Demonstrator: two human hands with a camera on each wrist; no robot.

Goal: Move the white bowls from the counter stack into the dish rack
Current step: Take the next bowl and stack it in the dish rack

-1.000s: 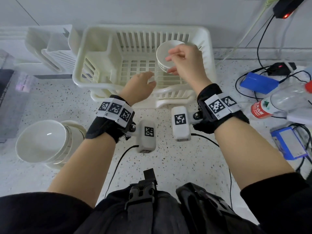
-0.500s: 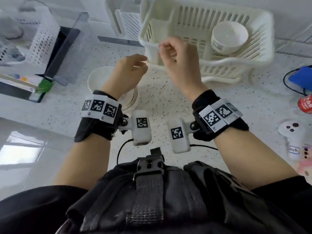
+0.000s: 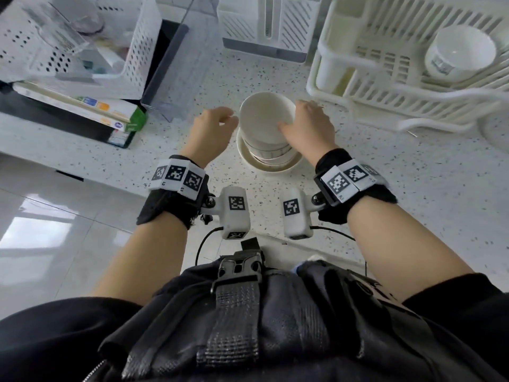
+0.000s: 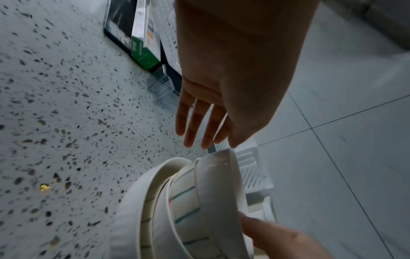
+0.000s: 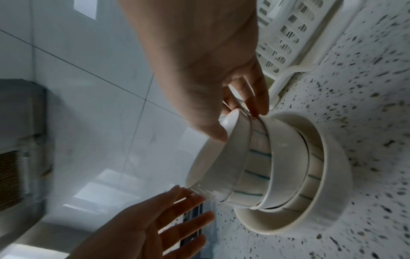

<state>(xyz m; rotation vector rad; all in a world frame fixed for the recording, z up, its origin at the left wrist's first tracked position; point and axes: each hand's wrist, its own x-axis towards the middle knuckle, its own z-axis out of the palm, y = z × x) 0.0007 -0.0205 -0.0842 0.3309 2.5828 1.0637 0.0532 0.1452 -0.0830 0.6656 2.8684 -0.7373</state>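
Observation:
A stack of white bowls stands on the speckled counter straight ahead of me. My right hand grips the top bowl, thumb over its rim and fingers down its outer wall; the right wrist view shows this pinch on the top bowl. My left hand is open just left of the stack, with straight fingers close to the rim. One white bowl lies in the cream dish rack at the upper right.
A white utensil holder stands behind the stack. Perforated white baskets and flat boxes fill the back left. The counter edge runs down the left side with tiled floor below.
Both hands came away from the dish rack, leaving a bowl in it, and moved left to the stack. My right hand has taken hold of the top bowl.

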